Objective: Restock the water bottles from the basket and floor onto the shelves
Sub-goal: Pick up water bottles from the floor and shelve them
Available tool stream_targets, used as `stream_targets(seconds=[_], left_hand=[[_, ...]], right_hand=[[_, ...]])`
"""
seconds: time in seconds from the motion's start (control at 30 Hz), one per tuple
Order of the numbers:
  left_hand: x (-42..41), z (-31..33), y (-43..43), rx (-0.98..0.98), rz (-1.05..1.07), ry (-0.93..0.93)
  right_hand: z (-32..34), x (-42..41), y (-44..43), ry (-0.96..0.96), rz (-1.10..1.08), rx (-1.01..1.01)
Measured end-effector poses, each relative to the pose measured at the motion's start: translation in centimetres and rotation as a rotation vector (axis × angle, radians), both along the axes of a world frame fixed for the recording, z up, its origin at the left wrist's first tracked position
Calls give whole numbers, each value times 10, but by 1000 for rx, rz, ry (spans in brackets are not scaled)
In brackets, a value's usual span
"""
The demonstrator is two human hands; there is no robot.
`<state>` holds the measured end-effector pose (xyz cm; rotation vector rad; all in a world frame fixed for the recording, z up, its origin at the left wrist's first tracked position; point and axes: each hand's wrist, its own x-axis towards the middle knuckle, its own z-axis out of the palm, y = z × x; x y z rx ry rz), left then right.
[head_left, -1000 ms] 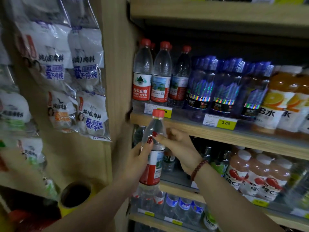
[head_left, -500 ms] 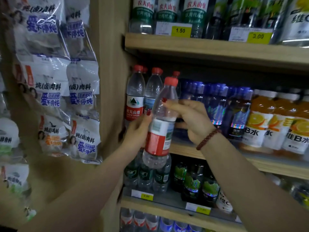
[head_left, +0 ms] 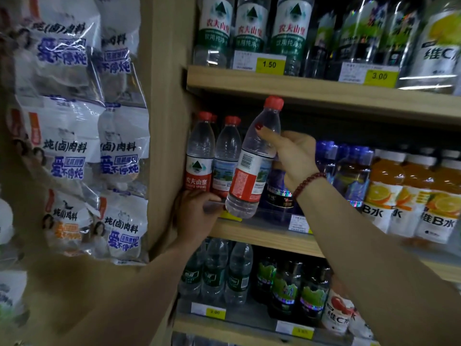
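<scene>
A clear water bottle [head_left: 249,171] with a red cap and red label hangs tilted in front of the middle shelf [head_left: 264,237]. My right hand [head_left: 291,156] grips it round the upper body, thumb on the near side. Two matching red-capped bottles [head_left: 200,156] [head_left: 227,156] stand at the shelf's left end, just left of the held bottle. My left hand [head_left: 197,217] rests against the shelf's front rail below those two bottles and holds nothing; its fingertips are partly hidden.
Blue-capped bottles [head_left: 349,171] and orange drinks [head_left: 389,196] fill the middle shelf to the right. Green-labelled water [head_left: 214,28] stands on the shelf above, dark bottles [head_left: 214,270] on the one below. A wooden side panel [head_left: 167,121] and hanging snack bags [head_left: 67,151] are left.
The bottle has risen and moved up to the middle shelf. My left hand has let go of it and dropped to the shelf's front rail. The view has tilted upward.
</scene>
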<state>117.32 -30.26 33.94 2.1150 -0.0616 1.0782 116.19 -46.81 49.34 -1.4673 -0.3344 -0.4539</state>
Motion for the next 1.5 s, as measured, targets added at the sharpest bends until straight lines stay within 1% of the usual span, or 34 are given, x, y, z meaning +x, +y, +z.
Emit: stream_targets(seconds=[0.17, 0.3, 0.43, 0.5, 0.63, 0.73, 0.97, 1.07, 1.17, 1.3, 1.4, 1.5], left_hand=[[4, -5, 2, 14, 3, -87], [7, -6, 2, 21, 10, -87], [7, -6, 3, 36, 14, -83], [8, -6, 3, 48, 22, -85], [10, -8, 5, 72, 36, -104], [11, -9, 5, 84, 44, -114], [15, -13, 6, 86, 47, -141], [17, -14, 6, 79, 36, -150], [19, -15, 7, 83, 36, -150], [18, -15, 7, 81, 28, -126], [17, -15, 7, 78, 20, -142], [17, -14, 7, 76, 24, -154]], right_hand=[[-1, 5, 9, -17, -38, 12], [0, 12, 11, 2, -73, 38], [14, 21, 11, 25, -93, 53], [17, 25, 13, 5, -137, 2], [12, 27, 20, -71, -263, -175], [5, 32, 22, -98, -344, -272], [-21, 43, 30, -32, -420, -420], [-23, 45, 28, -31, -442, -443], [-24, 47, 28, -40, -469, -518], [-32, 42, 32, -157, -594, -692], [-38, 37, 35, -229, -661, -796], [-48, 39, 35, -271, -671, -824]])
